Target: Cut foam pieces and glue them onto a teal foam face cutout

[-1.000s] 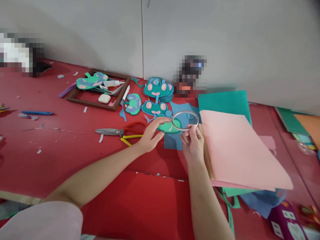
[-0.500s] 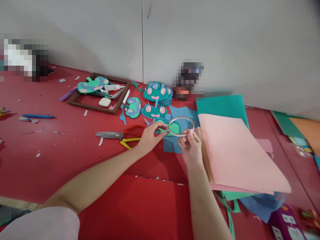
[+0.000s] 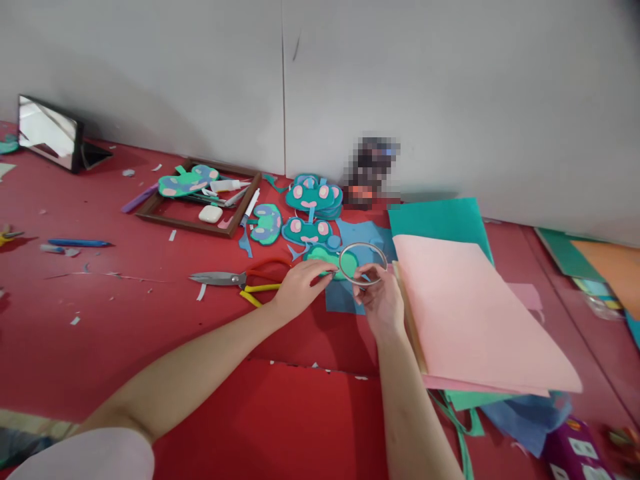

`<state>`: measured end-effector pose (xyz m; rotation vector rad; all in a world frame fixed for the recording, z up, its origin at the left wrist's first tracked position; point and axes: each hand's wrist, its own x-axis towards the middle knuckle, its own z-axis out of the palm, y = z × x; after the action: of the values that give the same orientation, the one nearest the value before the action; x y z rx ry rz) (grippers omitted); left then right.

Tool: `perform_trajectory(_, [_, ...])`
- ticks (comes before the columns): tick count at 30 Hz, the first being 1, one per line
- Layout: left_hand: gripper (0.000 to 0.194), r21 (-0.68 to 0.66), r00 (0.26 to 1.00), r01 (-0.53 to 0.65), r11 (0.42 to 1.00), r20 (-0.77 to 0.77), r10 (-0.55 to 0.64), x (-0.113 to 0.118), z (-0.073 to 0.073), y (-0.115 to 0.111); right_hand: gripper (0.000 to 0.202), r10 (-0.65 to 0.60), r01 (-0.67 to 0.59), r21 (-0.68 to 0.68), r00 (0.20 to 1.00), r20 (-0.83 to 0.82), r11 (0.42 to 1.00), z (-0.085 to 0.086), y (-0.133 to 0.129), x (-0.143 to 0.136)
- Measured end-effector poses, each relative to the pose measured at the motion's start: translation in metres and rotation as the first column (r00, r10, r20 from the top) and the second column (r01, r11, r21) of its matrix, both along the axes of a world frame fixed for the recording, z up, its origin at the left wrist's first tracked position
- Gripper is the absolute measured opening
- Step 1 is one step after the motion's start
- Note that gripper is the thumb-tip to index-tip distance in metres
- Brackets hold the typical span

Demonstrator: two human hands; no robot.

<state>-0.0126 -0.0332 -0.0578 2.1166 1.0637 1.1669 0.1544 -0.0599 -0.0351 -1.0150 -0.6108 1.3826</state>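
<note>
A thin, pale ring (image 3: 363, 244), which looks like a narrow tape roll, is held up by my right hand (image 3: 381, 301), its fingers closed at the lower right rim. My left hand (image 3: 303, 288) is pinched beside the ring's left edge; what its fingertips hold is too small to make out. Below the ring lie a green felt shape (image 3: 320, 253) and a blue felt sheet (image 3: 343, 300). Near my left wrist rest scissors (image 3: 220, 279) with red and yellow handles. Behind are several teal felt frog faces (image 3: 310, 231), some stacked.
A brown wooden frame (image 3: 185, 225) holds a white case, a glue tube and a felt piece. Pink sheets (image 3: 470, 307) lie over teal felt (image 3: 440, 217) at right. A blue pen (image 3: 80, 243) and a propped tablet (image 3: 50, 133) are left. A wall (image 3: 200, 80) stands behind.
My right fingers have shifted on the ring, now curling up across its lower rim. My left hand stays pinched near the ring's left side. The camera view has tilted slightly upward.
</note>
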Motion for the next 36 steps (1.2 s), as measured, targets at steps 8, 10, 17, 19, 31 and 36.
perform_trajectory(8, [0.049, -0.006, 0.969, 0.212, 0.977, 0.128, -0.209, -0.008, 0.000, -0.001, 0.026, -0.159, 0.164, 0.118, 0.986, -0.056, 0.979, 0.002, -0.001, 0.000])
perform_trajectory(10, [0.055, -0.026, 0.965, 0.214, 0.976, 0.157, -0.208, -0.009, 0.000, -0.002, 0.026, -0.203, 0.209, 0.132, 0.978, -0.056, 0.969, 0.004, -0.001, -0.001])
perform_trajectory(17, [0.038, -0.109, 0.997, 0.078, 0.991, -0.009, -0.079, -0.002, 0.000, -0.001, 0.023, -0.234, 0.246, 0.162, 0.968, -0.091, 0.956, 0.006, 0.000, 0.001])
perform_trajectory(19, [0.035, -0.117, 0.981, 0.023, 0.993, -0.186, -0.045, 0.002, -0.005, 0.001, 0.023, -0.245, 0.257, 0.175, 0.965, -0.089, 0.950, 0.004, 0.000, 0.000])
perform_trajectory(31, [0.017, -0.014, 0.916, -0.040, 0.999, -0.399, 0.031, 0.003, -0.017, 0.020, 0.022, -0.265, 0.272, 0.166, 0.962, -0.064, 0.948, -0.003, 0.003, -0.006])
perform_trajectory(36, [0.031, 0.045, 0.839, 0.047, 0.998, -0.544, -0.015, -0.003, -0.015, 0.024, 0.023, -0.291, 0.297, 0.157, 0.955, -0.062, 0.942, -0.003, 0.004, -0.008])
